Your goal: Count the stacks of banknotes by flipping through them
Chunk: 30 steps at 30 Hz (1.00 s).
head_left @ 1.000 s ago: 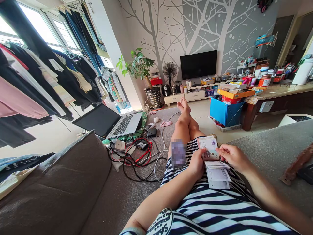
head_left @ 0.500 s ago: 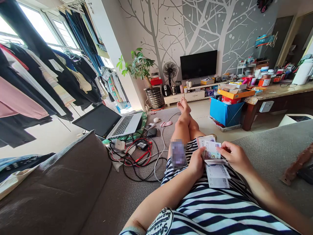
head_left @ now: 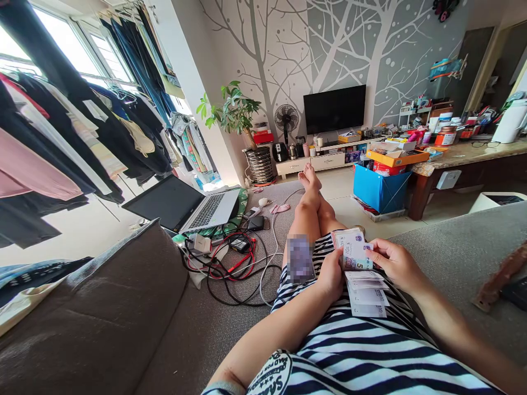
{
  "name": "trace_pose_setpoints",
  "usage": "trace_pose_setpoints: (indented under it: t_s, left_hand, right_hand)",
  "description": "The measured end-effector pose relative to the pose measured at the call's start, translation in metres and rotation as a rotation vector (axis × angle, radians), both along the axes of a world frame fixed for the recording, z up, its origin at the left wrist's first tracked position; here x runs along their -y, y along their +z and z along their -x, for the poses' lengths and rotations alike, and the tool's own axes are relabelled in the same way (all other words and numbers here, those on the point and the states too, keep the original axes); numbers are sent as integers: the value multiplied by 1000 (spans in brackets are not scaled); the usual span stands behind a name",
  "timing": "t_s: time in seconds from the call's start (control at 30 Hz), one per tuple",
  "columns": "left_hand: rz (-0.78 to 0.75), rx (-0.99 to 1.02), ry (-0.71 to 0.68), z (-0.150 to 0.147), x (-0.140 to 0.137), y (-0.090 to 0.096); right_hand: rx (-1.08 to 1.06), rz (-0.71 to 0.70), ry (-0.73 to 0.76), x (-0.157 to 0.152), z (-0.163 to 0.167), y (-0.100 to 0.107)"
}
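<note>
A stack of banknotes (head_left: 348,239) is gripped by my left hand (head_left: 331,272) above the striped cloth on my lap. My right hand (head_left: 393,263) pinches the right edge of a banknote marked with a 5 (head_left: 357,257), in front of the stack. Below it hang several folded-down banknotes (head_left: 368,296), pale side showing, fanned over one another toward my belly. My left fingers are partly hidden behind the notes. On my thigh left of the hands lies a flat, blurred-out object like a phone (head_left: 300,259).
Tangled cables (head_left: 236,263) and an open laptop (head_left: 209,211) lie on the grey sofa to the left. A blue storage box (head_left: 381,189) stands by a cluttered table (head_left: 461,156) at the right. My crossed legs (head_left: 310,203) stretch ahead.
The right hand has shifted slightly with its pinched note. One more banknote now lies among the folded-down ones, and the stack's top note shows more. The left hand barely moved.
</note>
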<state>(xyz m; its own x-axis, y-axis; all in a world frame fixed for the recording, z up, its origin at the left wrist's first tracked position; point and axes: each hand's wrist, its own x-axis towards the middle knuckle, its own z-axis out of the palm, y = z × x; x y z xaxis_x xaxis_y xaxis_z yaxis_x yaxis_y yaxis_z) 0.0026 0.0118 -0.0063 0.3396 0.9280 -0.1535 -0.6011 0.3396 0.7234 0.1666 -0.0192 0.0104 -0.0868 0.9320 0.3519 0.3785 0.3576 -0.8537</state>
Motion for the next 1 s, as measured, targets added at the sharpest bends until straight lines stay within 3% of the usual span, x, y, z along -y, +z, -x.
trace_pose_setpoints:
  t_s: [0.5, 1.0]
  left_hand:
    - [-117, -70, -16, 2, 2, -5]
    - [-40, -23, -16, 3, 2, -2]
  right_hand:
    - [7, -12, -27, -10, -1, -9]
    - [8, -20, 8, 11, 4, 15]
